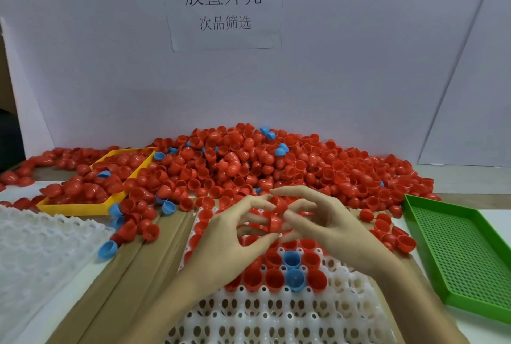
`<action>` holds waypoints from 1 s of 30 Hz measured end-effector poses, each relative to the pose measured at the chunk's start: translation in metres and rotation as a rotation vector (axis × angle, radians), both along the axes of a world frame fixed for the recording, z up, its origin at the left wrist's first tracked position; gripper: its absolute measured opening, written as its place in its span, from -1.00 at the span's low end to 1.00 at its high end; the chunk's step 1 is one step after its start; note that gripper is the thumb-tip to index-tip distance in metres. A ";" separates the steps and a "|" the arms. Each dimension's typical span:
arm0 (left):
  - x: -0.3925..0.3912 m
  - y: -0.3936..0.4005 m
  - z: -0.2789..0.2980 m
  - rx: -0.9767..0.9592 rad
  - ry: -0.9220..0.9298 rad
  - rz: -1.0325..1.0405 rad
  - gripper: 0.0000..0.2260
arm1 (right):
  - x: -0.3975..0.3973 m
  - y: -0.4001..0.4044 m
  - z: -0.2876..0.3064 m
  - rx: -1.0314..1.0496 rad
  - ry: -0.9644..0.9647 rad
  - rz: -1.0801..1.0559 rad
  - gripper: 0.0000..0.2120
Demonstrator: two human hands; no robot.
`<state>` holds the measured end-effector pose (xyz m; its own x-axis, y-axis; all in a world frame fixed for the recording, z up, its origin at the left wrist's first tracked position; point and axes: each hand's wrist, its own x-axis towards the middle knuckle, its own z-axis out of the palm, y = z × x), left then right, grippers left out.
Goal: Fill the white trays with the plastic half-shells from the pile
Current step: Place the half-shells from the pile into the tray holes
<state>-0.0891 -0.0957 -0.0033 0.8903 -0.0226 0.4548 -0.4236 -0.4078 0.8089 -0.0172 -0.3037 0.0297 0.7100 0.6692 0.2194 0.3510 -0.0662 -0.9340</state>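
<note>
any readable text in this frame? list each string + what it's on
"放置外壳": large top line on the white paper sheet stuck to the back wall.
"次品筛选": smaller second line on the same sheet.
No other text: none legible on the yellow tray, the green tray, the white tray or the red half-shells.

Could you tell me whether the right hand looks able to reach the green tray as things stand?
Probably yes: the green tray lies just right of the right hand, with nothing between them, though that hand pinches a red half-shell.
</note>
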 end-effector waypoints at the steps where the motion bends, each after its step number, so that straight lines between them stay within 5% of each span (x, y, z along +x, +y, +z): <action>1: 0.000 0.001 0.000 0.056 -0.039 0.002 -0.66 | 0.000 -0.001 0.001 0.006 0.005 -0.023 -0.74; 8: -0.002 0.000 0.007 0.074 -0.072 -0.013 -0.86 | 0.002 -0.001 -0.001 0.022 -0.022 -0.115 -0.90; 13: -0.008 -0.002 0.001 0.414 0.022 -0.076 -0.65 | 0.006 -0.005 -0.002 -0.078 -0.045 -0.165 -0.90; 24: -0.016 -0.008 0.000 0.604 -0.018 -0.123 -0.57 | 0.012 -0.015 -0.001 -0.230 -0.035 -0.100 -0.88; 30: -0.013 -0.006 0.003 0.429 -0.144 -0.003 -0.77 | 0.017 -0.028 0.002 -0.291 -0.042 0.006 -0.91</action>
<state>-0.1022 -0.1019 -0.0004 0.8185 -0.2389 0.5225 -0.5210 -0.6921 0.4996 -0.0003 -0.3316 0.0320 0.6998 0.7127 0.0472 0.3906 -0.3265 -0.8607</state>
